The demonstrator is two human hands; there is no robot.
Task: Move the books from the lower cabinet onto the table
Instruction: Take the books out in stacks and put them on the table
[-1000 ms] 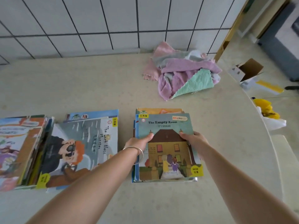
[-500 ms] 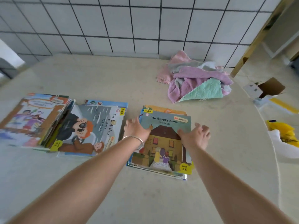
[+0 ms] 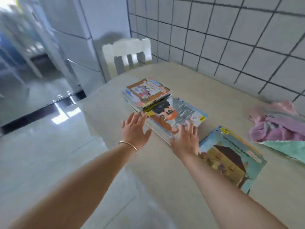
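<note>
1. While both arms reach forward across the middle of the frame, the left hand (image 3: 134, 130) and the right hand (image 3: 184, 138) have their fingers spread and straight, and neither holds anything.
2. Three lots of books lie on the table (image 3: 165, 179): the far stack (image 3: 146, 95) at upper centre, the middle stack (image 3: 179, 119) just beyond the fingertips, and the house book (image 3: 231, 159) at centre right.
3. Likely the piles lie side by side near the table's near edge so each new armful can be set down quickly; the far stack overlaps the middle one's far edge.
4. Whether the right hand's fingertips touch the middle stack or hover over it is lost in blur; the left hand is just beside that stack's corner.
5. Yellow stickers show on the covers, but motion blur leaves every title and label unreadable.
6. A heap of cloths (image 3: 279, 129) sits at the right edge, pink, purple and mint, apart from the books.
7. A white chair (image 3: 127, 55) stands at the table's far end, against the tiled wall (image 3: 231, 38).
8. No cabinet is in view, so how many books are left in it cannot be judged.
</note>
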